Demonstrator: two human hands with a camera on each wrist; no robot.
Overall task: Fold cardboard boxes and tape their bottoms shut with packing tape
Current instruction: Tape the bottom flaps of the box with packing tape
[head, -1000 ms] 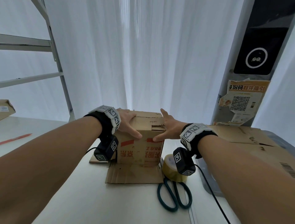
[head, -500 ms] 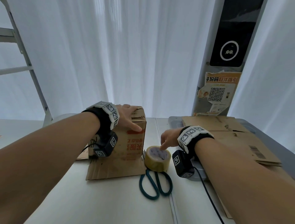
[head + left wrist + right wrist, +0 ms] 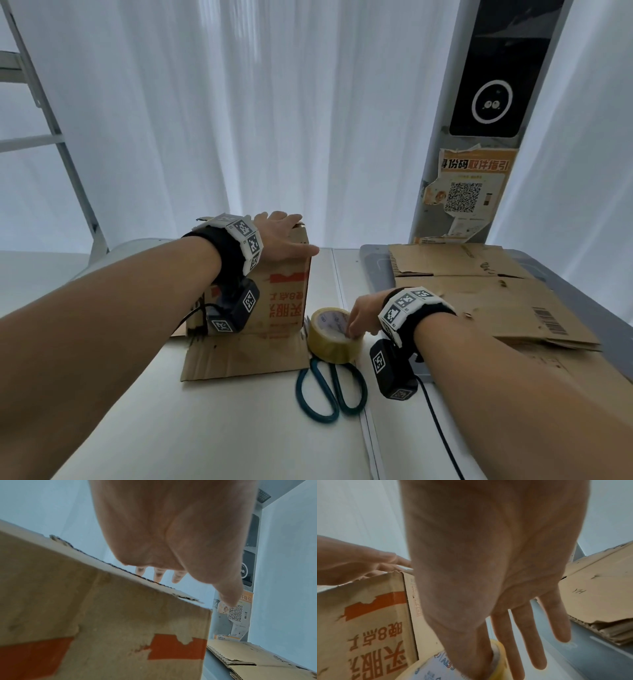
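Observation:
A brown cardboard box (image 3: 287, 298) with red print stands upright on the white table (image 3: 205, 428), one flap lying flat toward me. My left hand (image 3: 281, 236) rests flat on the box's top, fingers straight over the far edge; the left wrist view shows the box (image 3: 120, 628) beneath the palm (image 3: 171, 534). A roll of yellowish packing tape (image 3: 329, 342) lies flat just right of the box. My right hand (image 3: 359, 315) is down on it. In the right wrist view the thumb (image 3: 479, 655) dips into the roll (image 3: 498, 654) while the other fingers (image 3: 530, 635) stay straight outside it.
Green-handled scissors (image 3: 329, 390) lie on the table just in front of the tape. A stack of flattened cardboard (image 3: 496, 298) covers a grey tray at the right. A pillar with a QR poster (image 3: 469, 188) stands behind; a metal ladder frame (image 3: 51, 130) stands at far left.
My right hand left the box top, dropped to the tape roll and now has its thumb in the core. The left hand stayed pressing on the box. My view shifted right.

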